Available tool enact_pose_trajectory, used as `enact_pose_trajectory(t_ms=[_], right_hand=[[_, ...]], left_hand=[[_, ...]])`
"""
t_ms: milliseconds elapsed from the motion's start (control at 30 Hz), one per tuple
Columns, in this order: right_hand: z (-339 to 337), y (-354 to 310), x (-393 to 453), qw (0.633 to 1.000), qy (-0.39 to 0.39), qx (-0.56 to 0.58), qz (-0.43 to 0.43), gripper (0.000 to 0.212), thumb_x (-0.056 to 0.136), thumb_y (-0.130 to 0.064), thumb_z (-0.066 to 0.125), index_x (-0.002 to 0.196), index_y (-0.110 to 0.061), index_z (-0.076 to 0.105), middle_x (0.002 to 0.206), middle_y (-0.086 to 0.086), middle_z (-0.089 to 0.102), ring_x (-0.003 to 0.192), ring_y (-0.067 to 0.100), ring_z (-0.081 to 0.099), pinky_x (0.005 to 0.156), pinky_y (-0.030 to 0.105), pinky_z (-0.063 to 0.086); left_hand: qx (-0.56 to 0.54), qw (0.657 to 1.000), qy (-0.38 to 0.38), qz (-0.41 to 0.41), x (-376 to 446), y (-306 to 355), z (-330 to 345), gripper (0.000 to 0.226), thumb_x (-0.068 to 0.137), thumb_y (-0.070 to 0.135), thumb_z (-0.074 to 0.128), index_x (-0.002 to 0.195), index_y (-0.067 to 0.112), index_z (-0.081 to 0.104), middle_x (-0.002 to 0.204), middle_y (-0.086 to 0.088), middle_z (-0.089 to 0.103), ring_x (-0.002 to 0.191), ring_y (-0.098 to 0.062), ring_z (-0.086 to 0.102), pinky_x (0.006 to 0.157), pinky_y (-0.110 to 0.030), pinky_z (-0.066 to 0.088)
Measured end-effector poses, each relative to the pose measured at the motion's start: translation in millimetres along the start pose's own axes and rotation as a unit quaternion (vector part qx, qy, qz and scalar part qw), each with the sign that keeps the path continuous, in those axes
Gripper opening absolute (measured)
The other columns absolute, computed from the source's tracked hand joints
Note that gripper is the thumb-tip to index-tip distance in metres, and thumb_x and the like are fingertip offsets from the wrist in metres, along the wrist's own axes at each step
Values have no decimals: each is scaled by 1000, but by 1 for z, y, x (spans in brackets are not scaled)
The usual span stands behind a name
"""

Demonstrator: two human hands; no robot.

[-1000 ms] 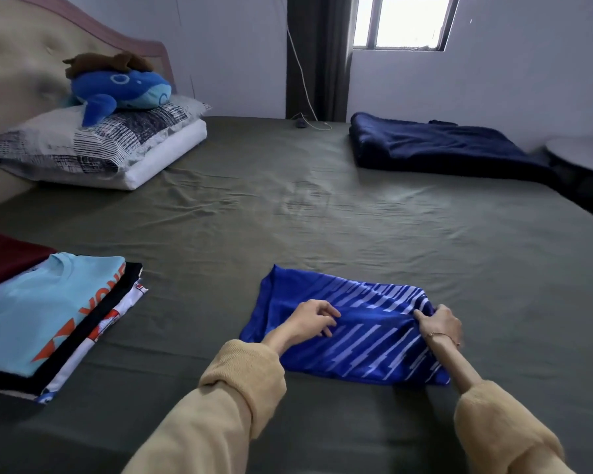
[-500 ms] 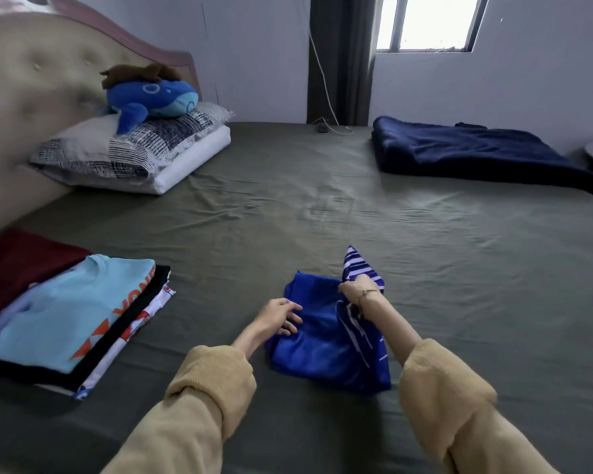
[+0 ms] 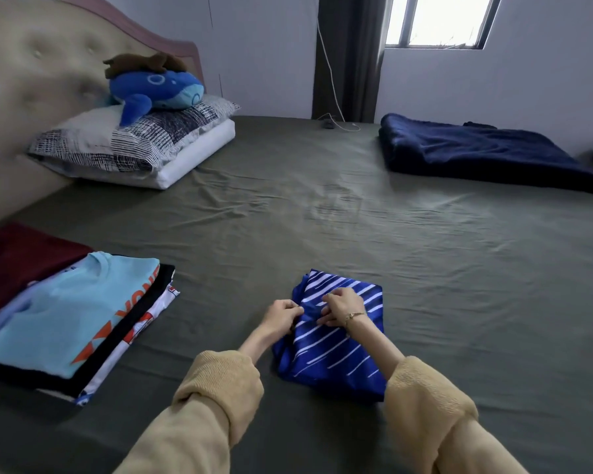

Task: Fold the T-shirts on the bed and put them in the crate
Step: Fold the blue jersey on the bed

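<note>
My left hand [image 3: 283, 316] and right hand [image 3: 343, 306] pinch the blue striped T-shirt [image 3: 336, 340], folded at six o'clock on the bed [image 3: 322, 206]; next, I judge, it needs carrying to the unseen crate.

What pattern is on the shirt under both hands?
Royal blue shirt with diagonal white stripes, clearest in the head view.

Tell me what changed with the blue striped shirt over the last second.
The right hand carried the blue striped shirt's right side over to the left, halving it into a narrower bundle. Both hands now grip it at the middle, left hand beside the right. The stack of shirts at left stayed put.
</note>
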State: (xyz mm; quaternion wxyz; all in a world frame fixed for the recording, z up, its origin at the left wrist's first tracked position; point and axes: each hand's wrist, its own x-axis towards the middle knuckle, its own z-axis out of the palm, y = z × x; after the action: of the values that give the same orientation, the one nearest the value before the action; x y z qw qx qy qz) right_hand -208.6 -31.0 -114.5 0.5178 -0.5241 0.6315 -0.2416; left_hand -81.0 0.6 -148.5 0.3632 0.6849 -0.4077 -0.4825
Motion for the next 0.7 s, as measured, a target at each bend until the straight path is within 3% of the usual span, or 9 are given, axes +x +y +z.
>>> enact_pose_trajectory(t_ms=[67,133,233,300,333,400,467,600,700], right_hand=[[-17,6,4,992,93,-76,-36,21,89,-7,45,97,2,63,84,15,66,77,26,67,73,34,53],[-34,13,4,968,184,-170,-30,28,87,-15,51,112,-4,58,116,17,59,111,30,55,90,35,44],[-52,26,8,961,212,-169,49,58,84,-27,61,130,-2,39,137,19,41,129,33,36,100,40,36],[-56,32,14,971,178,-126,97,69,81,-32,67,132,2,37,135,20,45,127,33,41,96,37,39],[-57,32,17,978,153,-92,106,65,80,-30,69,128,3,41,125,19,52,118,33,49,88,36,42],[-57,31,17,989,96,34,110,43,78,-19,70,110,-1,48,90,13,56,83,29,56,63,31,43],[-59,30,17,983,59,120,123,33,78,-13,70,101,-7,46,77,7,48,63,20,45,51,26,35],[-66,25,13,974,37,203,90,15,82,-12,67,90,-10,54,83,7,55,67,17,48,55,26,37],[-75,8,4,971,18,237,17,6,85,-11,63,86,-13,58,87,5,61,77,17,54,69,29,43]], left_hand=[[74,996,37,30,0,0,1,18,92,11,55,77,7,63,69,-4,55,56,-9,50,54,-23,37],[152,983,87,48,-1,0,0,18,92,15,53,90,4,68,90,-7,66,82,-19,57,68,-25,37],[194,972,126,39,-2,0,2,18,93,20,52,96,6,62,115,-12,59,105,-24,54,85,-27,38],[181,974,130,24,-1,4,4,26,92,26,54,109,5,54,126,-13,49,112,-25,49,91,-29,37],[174,978,119,13,0,7,5,37,92,30,55,117,4,49,130,-13,46,116,-26,48,93,-31,37],[167,983,75,-22,4,13,8,58,90,39,60,130,1,43,134,-13,45,122,-27,47,96,-32,37],[140,988,50,-44,6,17,11,56,88,35,64,128,-1,48,128,-11,52,117,-28,52,97,-32,42],[-54,997,10,-56,-2,29,9,33,89,10,62,117,-6,55,106,-14,64,86,-27,64,75,-34,54],[-115,993,-3,-15,-12,49,0,28,90,5,59,117,-3,54,116,-20,63,87,-29,64,77,-37,56]])
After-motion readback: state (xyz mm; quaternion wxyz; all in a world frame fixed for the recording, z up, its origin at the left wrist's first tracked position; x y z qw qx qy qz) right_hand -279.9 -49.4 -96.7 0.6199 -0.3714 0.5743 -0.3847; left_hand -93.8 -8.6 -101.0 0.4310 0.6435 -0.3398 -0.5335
